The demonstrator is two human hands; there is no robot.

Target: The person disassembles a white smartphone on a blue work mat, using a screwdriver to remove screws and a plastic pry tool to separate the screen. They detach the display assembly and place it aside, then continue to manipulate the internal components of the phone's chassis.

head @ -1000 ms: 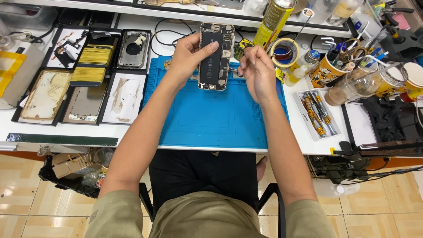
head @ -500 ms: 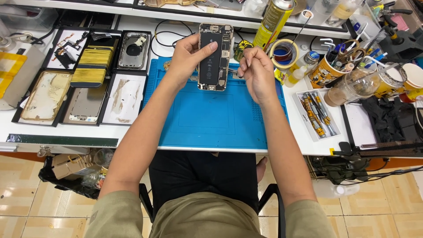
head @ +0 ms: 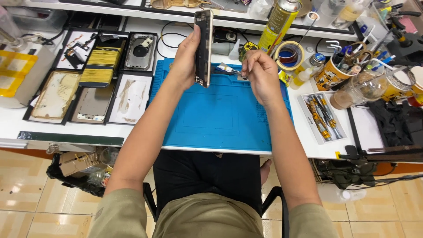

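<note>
The opened smartphone (head: 203,46) stands on edge at 12 o'clock above the blue work mat (head: 220,114), its thin side turned to the camera, gripped in the left hand (head: 187,57), whose fingers wrap around its back and thumb side. The mat is the largest thing on the white bench (head: 308,141) and fills its centre. At 9 o'clock of the mat lie black trays (head: 88,75) holding phone back covers and frames, one with a stack of yellow strips. At 3 o'clock sits a white tray of small screwdrivers (head: 324,117), and beyond it, at 2 o'clock, cups full of tools (head: 335,72) and a clear jar (head: 361,88). At 1 o'clock stand a tall yellow spray can (head: 280,22) and a roll of tape (head: 289,55). The right hand (head: 262,77) hovers over the mat's upper edge, fingers pinched shut on slim tweezers (head: 229,69) whose tip points toward 9 o'clock, near the phone's lower end.
</note>
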